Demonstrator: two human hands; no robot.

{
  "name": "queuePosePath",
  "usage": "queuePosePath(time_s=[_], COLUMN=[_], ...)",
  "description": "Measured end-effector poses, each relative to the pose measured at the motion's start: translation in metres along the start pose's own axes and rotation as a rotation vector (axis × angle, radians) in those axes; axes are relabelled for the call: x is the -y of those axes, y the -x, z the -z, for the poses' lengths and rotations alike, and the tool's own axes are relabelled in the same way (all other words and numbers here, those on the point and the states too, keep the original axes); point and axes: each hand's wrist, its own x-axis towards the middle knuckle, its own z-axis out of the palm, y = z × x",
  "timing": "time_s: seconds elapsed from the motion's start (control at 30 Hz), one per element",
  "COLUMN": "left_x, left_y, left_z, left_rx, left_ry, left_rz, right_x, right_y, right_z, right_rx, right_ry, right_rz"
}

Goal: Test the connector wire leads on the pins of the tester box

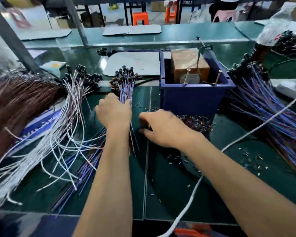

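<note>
Right hand's (162, 127) fingertips are blurred; left hand (114, 112) hides the wire bundle's (126, 89) middle.

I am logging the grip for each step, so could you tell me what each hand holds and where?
The left hand grips a bundle of connector wires around mid-length. The right hand is blurred; cannot tell.

a dark green workbench (171, 168) runs under a raised green shelf (186, 32) with a grey slanted post (9, 36) at the left, and beyond it, on a pale floor (116, 14), stand orange plastic stools (140, 18), a pink stool (226, 15) and cardboard boxes (158, 6)
</note>
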Motion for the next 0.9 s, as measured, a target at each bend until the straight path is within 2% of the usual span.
queuePosePath(time_s=[0.1,0.2,0.3,0.5,0.7,0.73,0.8,0.87,0.9], left_x=[-0.002,-0.006,-0.009,-0.011,-0.031,-0.036,-0.046,-0.051,-0.051], left_y=[0.001,0.006,0.008,0.013,0.023,0.026,0.034,0.039,0.038], left_z=[0.002,0.007,0.01,0.011,0.016,0.015,0.015,0.019,0.022], left_rx=[-0.05,-0.169,-0.27,-0.357,-0.548,-0.529,-0.346,0.006,0.202], left_ry=[0.11,0.184,0.21,0.245,0.699,0.814,1.23,1.642,1.76], left_rz=[-0.003,0.02,0.004,-0.012,-0.14,-0.127,-0.056,0.046,0.076], right_x=[-0.007,-0.013,-0.016,-0.019,-0.02,-0.018,-0.016,-0.012,-0.01], right_y=[-0.006,-0.003,0.001,0.006,0.009,0.009,0.011,0.013,0.014], right_z=[0.002,-0.002,-0.006,-0.006,-0.005,-0.004,-0.003,-0.003,-0.005], right_rx=[0.025,0.002,-0.026,-0.029,0.004,0.0,-0.028,-0.085,-0.116], right_ry=[-0.043,-0.087,-0.14,-0.209,-0.262,-0.254,-0.248,-0.396,-0.532], right_rz=[0.024,0.03,0.032,0.028,0.011,0.014,0.012,0.004,-0.007])
